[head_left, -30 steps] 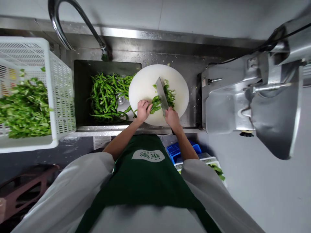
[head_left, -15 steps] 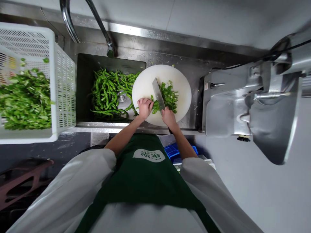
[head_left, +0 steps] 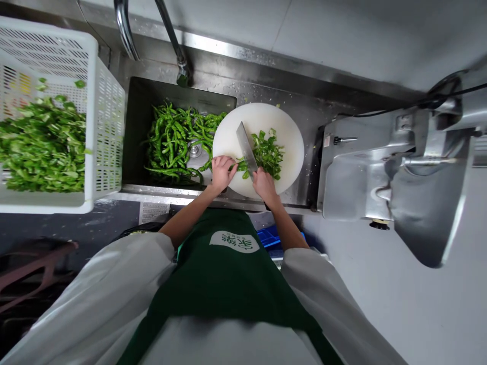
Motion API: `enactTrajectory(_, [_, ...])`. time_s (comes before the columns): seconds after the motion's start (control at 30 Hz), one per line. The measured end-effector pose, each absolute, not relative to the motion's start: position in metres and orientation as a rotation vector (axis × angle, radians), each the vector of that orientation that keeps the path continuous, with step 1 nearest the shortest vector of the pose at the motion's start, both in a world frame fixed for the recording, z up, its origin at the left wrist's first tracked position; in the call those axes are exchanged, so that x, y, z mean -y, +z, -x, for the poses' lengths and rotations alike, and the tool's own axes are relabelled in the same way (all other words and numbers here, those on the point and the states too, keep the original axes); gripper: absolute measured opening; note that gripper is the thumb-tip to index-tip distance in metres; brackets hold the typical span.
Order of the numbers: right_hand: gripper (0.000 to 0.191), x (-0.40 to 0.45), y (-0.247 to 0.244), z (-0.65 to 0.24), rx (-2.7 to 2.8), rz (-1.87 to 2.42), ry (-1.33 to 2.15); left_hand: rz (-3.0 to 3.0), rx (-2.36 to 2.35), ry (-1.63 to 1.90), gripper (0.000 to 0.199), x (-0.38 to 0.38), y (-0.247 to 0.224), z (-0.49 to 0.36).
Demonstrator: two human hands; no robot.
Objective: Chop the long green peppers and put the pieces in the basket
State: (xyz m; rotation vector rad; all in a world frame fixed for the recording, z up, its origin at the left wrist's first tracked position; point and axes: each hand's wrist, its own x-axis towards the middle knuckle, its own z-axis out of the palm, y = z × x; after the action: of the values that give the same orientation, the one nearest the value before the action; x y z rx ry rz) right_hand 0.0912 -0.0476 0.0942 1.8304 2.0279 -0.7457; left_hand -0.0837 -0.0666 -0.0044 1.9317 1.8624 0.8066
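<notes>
My right hand [head_left: 265, 184] grips the knife [head_left: 245, 144] while my left hand [head_left: 222, 173] (best curled back from the edge) pinches the green peppers [head_left: 242, 167].

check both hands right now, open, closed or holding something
Left hand: fingers partly curled beside the cut greens on the board; cannot tell whether it grips any.
Right hand: closed, holding the knife.

Tap [head_left: 172, 33]: curved metal, far left.
Machine [head_left: 422, 197]: large, metal, at right.
Wall [head_left: 342, 40]: pale, across the far side.
Stool [head_left: 48, 263]: dull pink, near left.
Basket [head_left: 269, 236]: blue, partly hidden, near right.
</notes>
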Motion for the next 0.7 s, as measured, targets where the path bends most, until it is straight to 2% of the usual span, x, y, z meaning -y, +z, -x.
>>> enactTrajectory(0.27, [0.028,0.056,0.094,-0.072,-2.037,-1.800,-0.748,-1.934,-1.738,0.767,0.020,0.084,-0.015,0.099])
enactTrajectory(0.7, [0.031,0.059,0.101,-0.044,-2.062,-1.812,-0.725,-1.753,-1.852,1.078,0.014,0.099,-0.025,0.105])
